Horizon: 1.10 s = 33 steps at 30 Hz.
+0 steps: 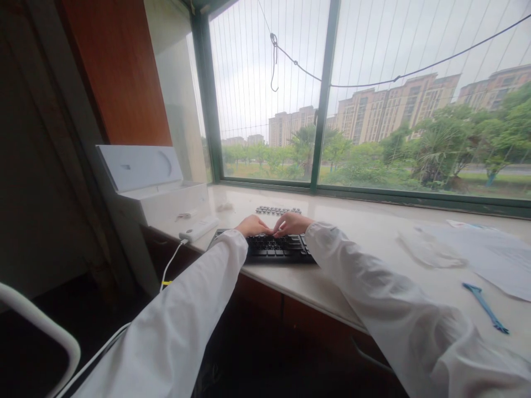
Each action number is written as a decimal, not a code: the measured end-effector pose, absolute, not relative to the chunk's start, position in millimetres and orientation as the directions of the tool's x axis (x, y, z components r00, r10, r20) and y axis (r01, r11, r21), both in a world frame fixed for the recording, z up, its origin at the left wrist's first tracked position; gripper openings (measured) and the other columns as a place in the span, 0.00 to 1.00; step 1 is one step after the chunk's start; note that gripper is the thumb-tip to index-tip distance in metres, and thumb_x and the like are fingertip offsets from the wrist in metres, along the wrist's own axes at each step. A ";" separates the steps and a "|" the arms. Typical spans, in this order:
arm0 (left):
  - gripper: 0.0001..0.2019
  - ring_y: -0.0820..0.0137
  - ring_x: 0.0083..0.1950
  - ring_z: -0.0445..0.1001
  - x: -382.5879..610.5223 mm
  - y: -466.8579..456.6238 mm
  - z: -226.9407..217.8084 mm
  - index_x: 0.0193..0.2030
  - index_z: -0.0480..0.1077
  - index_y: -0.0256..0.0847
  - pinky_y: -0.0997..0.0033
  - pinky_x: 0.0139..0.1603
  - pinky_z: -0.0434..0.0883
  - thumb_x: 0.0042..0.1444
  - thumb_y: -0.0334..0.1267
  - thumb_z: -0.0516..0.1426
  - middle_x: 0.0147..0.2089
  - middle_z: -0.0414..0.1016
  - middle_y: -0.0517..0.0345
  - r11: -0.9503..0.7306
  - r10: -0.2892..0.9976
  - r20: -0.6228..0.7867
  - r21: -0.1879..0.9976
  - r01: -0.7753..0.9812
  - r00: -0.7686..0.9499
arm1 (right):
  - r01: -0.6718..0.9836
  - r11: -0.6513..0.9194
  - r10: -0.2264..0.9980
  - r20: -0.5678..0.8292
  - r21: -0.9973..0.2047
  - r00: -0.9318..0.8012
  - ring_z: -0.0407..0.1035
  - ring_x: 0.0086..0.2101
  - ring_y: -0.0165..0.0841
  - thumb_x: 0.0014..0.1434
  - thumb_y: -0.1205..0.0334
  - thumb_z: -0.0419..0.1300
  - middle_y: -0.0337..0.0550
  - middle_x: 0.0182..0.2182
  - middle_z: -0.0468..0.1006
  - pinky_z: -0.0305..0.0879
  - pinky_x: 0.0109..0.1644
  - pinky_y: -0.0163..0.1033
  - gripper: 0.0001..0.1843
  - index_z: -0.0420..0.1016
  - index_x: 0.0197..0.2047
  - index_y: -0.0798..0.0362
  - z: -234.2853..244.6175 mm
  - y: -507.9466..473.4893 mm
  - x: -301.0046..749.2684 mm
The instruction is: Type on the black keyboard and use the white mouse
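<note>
A black keyboard (271,251) lies near the front edge of the white counter, with square dark fields showing across its middle. My left hand (252,225) reaches over its upper left part, fingers pressed together and pointing right. Over the upper middle, my right hand (290,223) is bent down in a pinch. The fingertips of both hands meet at the keyboard's back rows; whatever is between them is too small to make out. Just behind the hands stand rows of small loose keycaps (279,210).
Left of the keyboard are a white power strip (201,228) with a cable and an open white box (166,193). On the right lie a crumpled clear plastic bag (431,249), printed paper sheets (504,257) and a blue tool (485,307). A window rises behind the counter (365,221).
</note>
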<state>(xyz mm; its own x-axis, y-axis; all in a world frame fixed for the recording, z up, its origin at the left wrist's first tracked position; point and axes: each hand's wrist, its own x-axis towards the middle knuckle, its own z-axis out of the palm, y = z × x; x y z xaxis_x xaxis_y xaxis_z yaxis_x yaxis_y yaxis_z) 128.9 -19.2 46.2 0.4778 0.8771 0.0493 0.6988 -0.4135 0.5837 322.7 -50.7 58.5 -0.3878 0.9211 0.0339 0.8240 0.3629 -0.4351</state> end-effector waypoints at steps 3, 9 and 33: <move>0.21 0.66 0.38 0.73 129.5 -18.4 46.5 0.35 0.80 0.41 0.72 0.37 0.66 0.38 0.53 0.64 0.33 0.79 0.57 -0.426 0.868 0.041 0.571 0.701 0.494 | 0.829 0.367 0.924 0.065 -0.421 -0.376 0.74 0.36 0.36 0.42 0.48 0.69 0.41 0.29 0.81 0.63 0.36 0.33 0.20 0.83 0.38 0.48 54.3 -48.2 322.4; 0.21 0.66 0.36 0.73 131.0 -22.2 51.6 0.31 0.81 0.39 0.71 0.37 0.66 0.35 0.54 0.65 0.30 0.78 0.55 -0.422 0.871 0.040 0.570 0.705 0.489 | 0.792 0.397 0.909 0.076 -0.465 -0.411 0.74 0.36 0.35 0.43 0.43 0.66 0.40 0.30 0.81 0.64 0.37 0.32 0.21 0.83 0.37 0.48 49.7 -43.9 328.8; 0.18 0.63 0.37 0.74 148.2 -26.2 40.4 0.32 0.79 0.35 0.71 0.35 0.67 0.39 0.49 0.64 0.29 0.77 0.51 -0.382 0.913 0.068 0.482 0.788 0.401 | 0.877 0.228 0.962 -0.043 -0.422 -0.270 0.64 0.28 0.31 0.44 0.44 0.63 0.37 0.19 0.72 0.56 0.32 0.33 0.22 0.82 0.29 0.56 55.7 -53.1 310.5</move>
